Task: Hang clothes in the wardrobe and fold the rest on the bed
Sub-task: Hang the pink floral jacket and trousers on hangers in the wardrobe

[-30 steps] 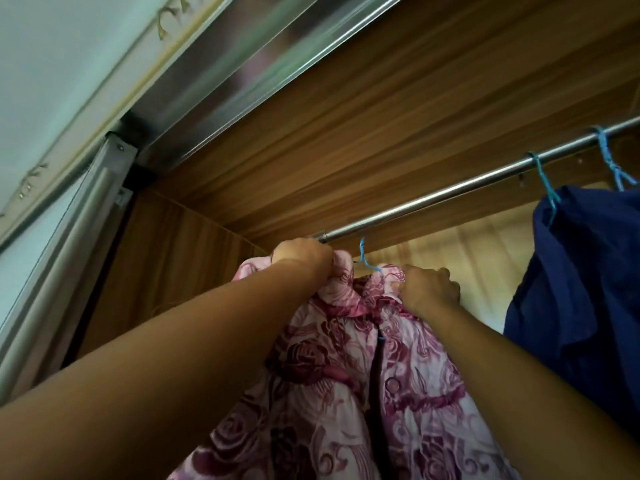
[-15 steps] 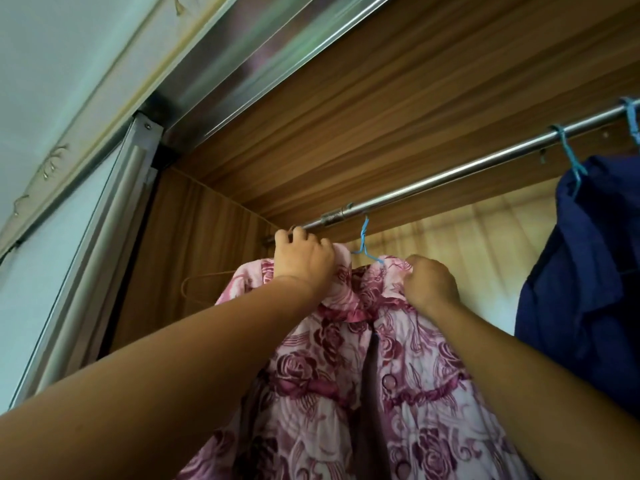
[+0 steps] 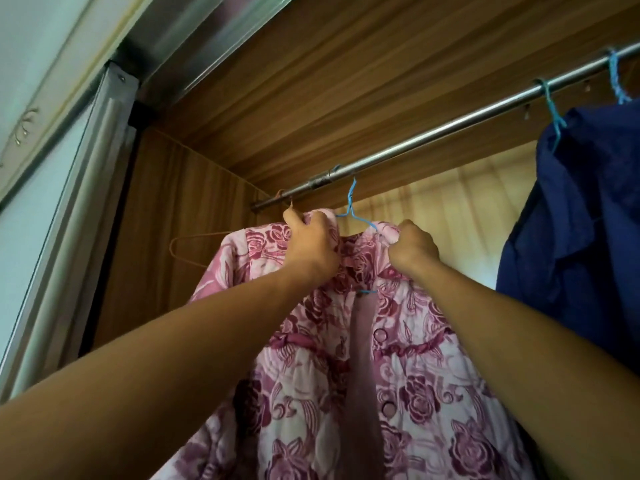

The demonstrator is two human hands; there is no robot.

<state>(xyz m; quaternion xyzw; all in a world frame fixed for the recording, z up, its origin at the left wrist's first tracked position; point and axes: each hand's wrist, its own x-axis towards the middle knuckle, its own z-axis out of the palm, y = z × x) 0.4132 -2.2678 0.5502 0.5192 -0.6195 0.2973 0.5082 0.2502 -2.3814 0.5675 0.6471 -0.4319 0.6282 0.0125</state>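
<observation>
Floral shirt (image 3: 415, 393) — collar in grip of left hand (image 3: 311, 244), right hand (image 3: 414, 245)

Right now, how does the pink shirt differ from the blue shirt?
The pink shirt has a rose print; the blue shirt is plain. The left hand and right hand grip the pink shirt's collar; no hand touches the blue shirt. Both hang from the rail on blue hangers.

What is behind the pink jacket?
An empty orange hanger pokes out at its left, hooked on the rail. The jacket covers the hanger's right half and anything lower.
</observation>
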